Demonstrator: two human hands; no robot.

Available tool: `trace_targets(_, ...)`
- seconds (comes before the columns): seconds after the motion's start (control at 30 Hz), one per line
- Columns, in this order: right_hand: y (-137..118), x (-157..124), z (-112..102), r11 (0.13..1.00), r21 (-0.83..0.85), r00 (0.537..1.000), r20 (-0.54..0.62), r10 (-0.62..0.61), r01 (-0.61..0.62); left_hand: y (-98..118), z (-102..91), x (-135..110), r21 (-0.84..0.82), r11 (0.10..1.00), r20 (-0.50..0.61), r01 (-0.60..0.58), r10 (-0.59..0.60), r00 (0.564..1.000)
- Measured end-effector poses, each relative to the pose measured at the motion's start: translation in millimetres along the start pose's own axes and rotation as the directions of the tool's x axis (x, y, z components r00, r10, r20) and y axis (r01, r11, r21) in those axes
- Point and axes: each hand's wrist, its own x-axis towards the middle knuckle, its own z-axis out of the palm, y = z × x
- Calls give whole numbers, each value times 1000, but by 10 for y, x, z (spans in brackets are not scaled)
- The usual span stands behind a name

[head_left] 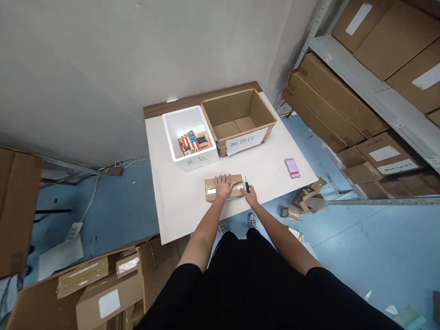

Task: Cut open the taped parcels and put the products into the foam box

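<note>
A small taped cardboard box (210,190) lies near the front edge of the white table (182,206). Across its top rests my left hand (224,187), flat with the fingers spread. At the box's right end, my right hand (250,196) is closed around a black and yellow utility knife (247,185), its tip pointing away from me. The side of the box facing me is partly hidden by my hands.
Behind the small box stand a white foam bin (197,161) with colourful packages (193,142) and an open carton (220,128). A pink item (292,168), pixelated, lies at the right. Shelves with cartons (337,105) rise to the right; a big box (147,266) stands lower left.
</note>
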Motion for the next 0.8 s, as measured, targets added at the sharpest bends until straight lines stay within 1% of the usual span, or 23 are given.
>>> trace_targets(0.07,-37,29,116,1000,0,1000,-29,10,-10,-1,-8,-27,-1,1000,-2,3,-3,1000)
trace_targets(0.13,-48,106,112,1000,-4,998,-57,14,-15,-35,-16,-78,-13,999,-4,36,-36,999)
trace_targets(0.2,-109,250,60,1000,-16,997,-78,18,-20,-91,-15,-167,-34,994,0,105,-105,994)
trace_targets(0.3,-378,563,3,997,-79,997,-74,10,-16,-159,12,-361,-81,981,48,174,-170,984)
trace_targets(0.4,-743,873,-40,991,-133,997,-70,-31,21,-142,42,-538,-130,973,134,190,-173,976)
trace_targets(0.47,-893,995,-111,989,-139,997,-54,-49,41,-96,35,-592,-119,976,130,185,-170,977)
trace_targets(0.5,-911,1015,-162,991,-130,998,-46,-50,44,-73,21,-595,-102,984,109,148,-136,985)
trace_targets(0.53,-883,1005,-220,993,-113,998,-37,-50,46,-55,0,-584,-85,994,97,70,-61,993)
trace_targets(0.57,-812,963,-279,995,-89,998,-28,-53,50,-43,-26,-561,-72,996,109,-46,54,993)
trace_targets(0.6,-703,894,-333,996,-63,998,-19,-62,61,-38,-55,-529,-72,981,150,-179,188,971)
trace_targets(0.63,-565,802,-375,996,-41,997,-2,-82,82,-40,-84,-491,-81,950,209,-302,312,927)
trace_targets(0.67,-412,696,-403,995,-32,995,26,-92,93,-45,-112,-450,-91,915,274,-393,402,874)
trace_targets(0.7,-260,588,-414,995,-43,994,57,-90,93,-53,-138,-409,-94,889,330,-448,452,829)
trace_targets(0.73,-123,489,-410,993,-73,993,79,-82,88,-60,-161,-370,-84,877,368,-472,468,804)
trace_targets(0.77,-15,407,-393,991,-106,994,82,-76,85,-64,-181,-334,-62,876,387,-479,463,797)
trace_targets(0.8,54,351,-367,990,-115,995,74,-70,78,-65,-198,-304,-34,877,391,-480,453,801)
